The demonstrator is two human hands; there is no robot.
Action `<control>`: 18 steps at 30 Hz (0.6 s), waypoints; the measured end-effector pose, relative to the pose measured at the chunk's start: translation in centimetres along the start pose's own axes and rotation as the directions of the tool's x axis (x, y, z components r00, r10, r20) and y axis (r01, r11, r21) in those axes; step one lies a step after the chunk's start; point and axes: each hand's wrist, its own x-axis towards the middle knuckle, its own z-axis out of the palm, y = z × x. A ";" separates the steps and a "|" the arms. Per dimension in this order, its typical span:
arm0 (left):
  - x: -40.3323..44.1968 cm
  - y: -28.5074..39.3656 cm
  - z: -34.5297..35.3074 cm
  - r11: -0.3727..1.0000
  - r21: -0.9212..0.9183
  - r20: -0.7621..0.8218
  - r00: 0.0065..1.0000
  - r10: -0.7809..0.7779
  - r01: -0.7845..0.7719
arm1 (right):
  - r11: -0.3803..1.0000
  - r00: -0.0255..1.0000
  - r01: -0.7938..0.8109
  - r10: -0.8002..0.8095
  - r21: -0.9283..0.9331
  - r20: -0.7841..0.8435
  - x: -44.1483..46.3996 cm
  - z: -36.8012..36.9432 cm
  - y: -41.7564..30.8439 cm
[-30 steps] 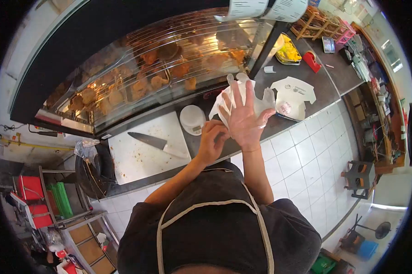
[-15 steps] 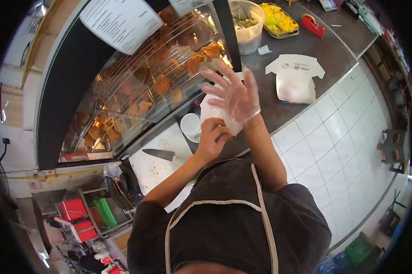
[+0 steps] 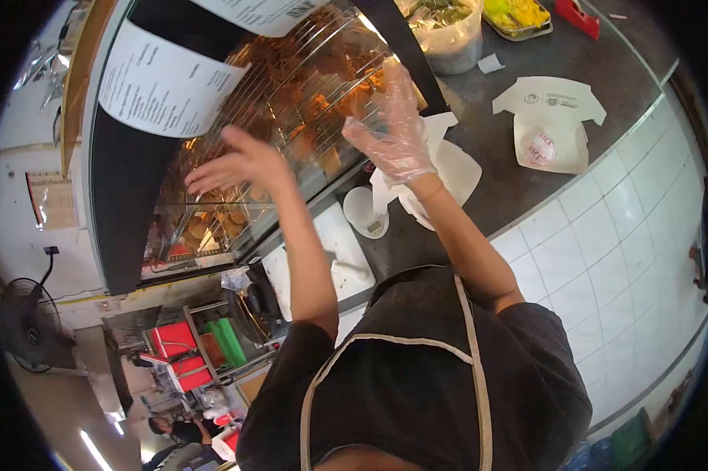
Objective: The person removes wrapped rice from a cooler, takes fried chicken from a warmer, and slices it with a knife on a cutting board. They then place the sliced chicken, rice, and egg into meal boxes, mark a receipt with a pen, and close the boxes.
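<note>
My left hand [image 3: 248,166] is bare, open and slightly blurred, fingers stretched out in front of the glass of a lit food cabinet [image 3: 279,145]. It holds nothing. My right hand [image 3: 399,133] wears a clear plastic glove and is open too, thumb apart from the raised fingers. Below and beside that hand lies an open white paper box [image 3: 458,171] on the dark counter, partly covered by the hand and forearm. A small white kitchen scale [image 3: 365,210] sits left of the box. Behind the cabinet glass, pieces of browned food lie on wire racks.
Another open paper box [image 3: 554,129] with red print inside lies to the right. Behind are a plastic tub [image 3: 458,43], a tray of yellow food [image 3: 519,17] and a red tape dispenser [image 3: 580,17]. A white cutting board [image 3: 340,235] bears a knife handle [image 3: 351,269]. A person [image 3: 183,430] is far off, lower left.
My left hand has left the gloved wrist and moved left and up to the cabinet front. My right hand has turned, its fingers less spread. The view has shifted, uncovering more of the near box.
</note>
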 end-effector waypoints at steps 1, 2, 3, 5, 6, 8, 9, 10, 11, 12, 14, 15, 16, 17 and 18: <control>1.0 -0.7 -0.2 1.000 0.005 0.005 1.000 0.015 -0.015 | 0.999 0.999 0.015 -0.016 -0.042 -0.029 -0.1 0.5 0.3; 1.9 -1.8 -1.0 0.999 0.014 0.014 0.999 0.035 -0.035 | 0.996 0.998 0.027 -0.032 -0.085 -0.058 -0.2 1.0 0.6; 2.6 -2.7 -1.9 0.998 0.028 0.019 0.998 0.053 -0.054 | 0.994 0.995 0.053 -0.061 -0.097 -0.085 -0.1 1.6 1.0; 3.8 -4.1 -2.6 0.996 0.076 0.023 0.999 0.048 -0.049 | 1.000 0.996 -0.005 0.003 -0.025 -0.088 0.1 2.5 2.0; 4.2 -4.5 -3.1 0.993 0.108 0.035 0.999 0.033 -0.037 | 0.994 0.993 -0.093 0.097 0.056 -0.067 0.2 2.8 2.1; 4.7 -4.8 -3.9 0.987 0.156 0.021 0.999 0.030 -0.033 | 0.990 0.990 -0.139 0.139 0.014 -0.029 0.2 3.1 2.1; 4.9 -5.2 -4.3 0.982 0.188 0.012 1.000 -0.024 0.022 | 0.991 0.991 -0.130 0.130 -0.017 -0.023 -0.1 3.3 1.7; 5.3 -5.8 -4.7 0.972 0.222 0.004 0.997 -0.077 0.074 | 0.991 0.993 -0.121 0.120 -0.048 -0.016 -0.4 3.5 1.3; 6.7 -8.0 -4.8 0.960 0.260 -0.065 0.994 -0.087 0.101 | 0.984 0.992 -0.128 0.129 -0.121 -0.001 -1.0 4.4 0.8; 7.7 -9.6 -5.4 0.963 0.258 -0.058 0.996 -0.067 0.080 | 0.973 0.991 -0.131 0.135 -0.191 0.010 -1.5 5.3 0.4; 8.9 -11.8 -7.4 0.915 0.371 -0.116 0.986 -0.123 0.157 | 0.959 0.980 -0.165 0.185 -0.230 0.071 -2.6 5.3 -0.5; 9.1 -12.9 -8.0 0.920 0.364 -0.110 0.988 -0.112 0.145 | 0.968 0.922 -0.159 0.217 -0.196 0.322 -2.7 4.6 -1.1; 9.0 -13.7 -8.8 0.912 0.368 -0.107 0.982 -0.155 0.184 | 0.973 0.798 -0.158 0.225 -0.165 0.559 -2.8 4.2 -1.4; 8.9 -14.6 -9.6 0.900 0.371 -0.109 0.973 -0.204 0.230 | 0.978 0.795 -0.024 0.144 -0.207 0.589 -2.8 4.4 -0.9; 8.4 -14.6 -10.5 0.899 0.365 -0.122 0.969 -0.213 0.243 | 0.978 0.791 -0.009 0.134 -0.208 0.597 -2.1 4.0 -1.3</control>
